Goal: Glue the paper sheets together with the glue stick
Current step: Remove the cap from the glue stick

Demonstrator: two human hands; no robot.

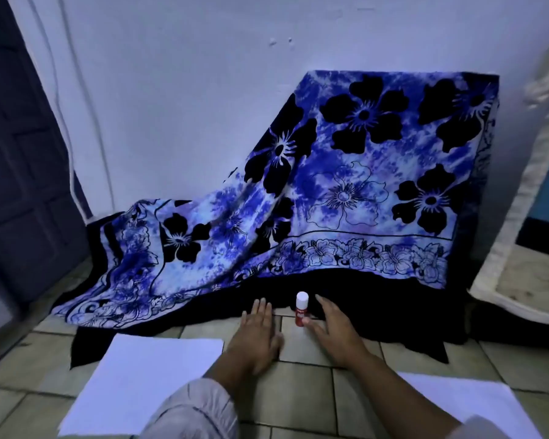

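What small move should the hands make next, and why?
Probably the right hand should close round the glue stick. The stick stands upright and capped beside that open hand, held by nothing, and the left sheet and right sheet lie apart.

wall [187, 74]: plain white, far, two small marks | door [19, 185]: dark, panelled, far left | cable [64, 115]: white, runs down wall beside door | floor [314, 391]: pale tiles, dark grout | cloth [362, 185]: blue tie-dye, black flowers, draped over boxy shape against wall, trails left onto floor | padded edge [526, 248]: pale, worn, right | light: dim, bluish
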